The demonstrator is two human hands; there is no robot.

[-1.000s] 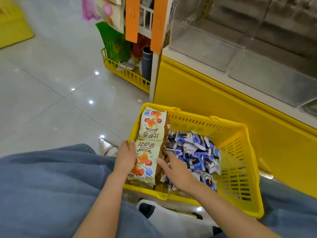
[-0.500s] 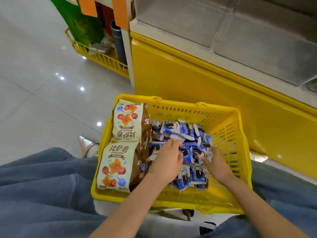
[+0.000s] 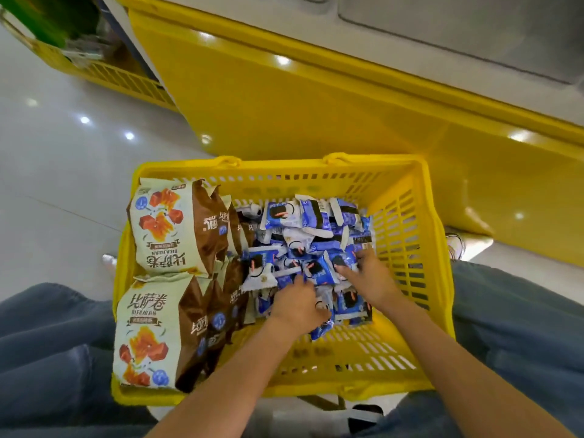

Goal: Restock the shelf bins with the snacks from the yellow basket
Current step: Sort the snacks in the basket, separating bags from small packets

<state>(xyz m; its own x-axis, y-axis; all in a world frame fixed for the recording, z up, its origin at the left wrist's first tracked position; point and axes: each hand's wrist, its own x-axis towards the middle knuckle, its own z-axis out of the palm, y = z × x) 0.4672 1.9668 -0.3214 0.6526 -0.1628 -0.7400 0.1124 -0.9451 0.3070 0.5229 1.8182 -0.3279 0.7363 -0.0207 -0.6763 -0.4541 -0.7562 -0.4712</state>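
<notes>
Centrally, the yellow basket (image 3: 284,164) holds big snack bags (image 3: 164,226) on its left, with a heap of blue packets (image 3: 303,216) beside them. The left hand (image 3: 298,306) digs into the heap, its grip impossible to tell, while the right hand (image 3: 369,276) curls its fingers round packets.

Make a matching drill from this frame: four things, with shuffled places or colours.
Things:
1. large bags
2. small packets
3. left hand
4. right hand

Place or colour:
A. on the right part of the packet pile
B. blue and white
C. cream and brown
D. on the near-left part of the packet pile

Pairs: 1-C, 2-B, 3-D, 4-A
</notes>
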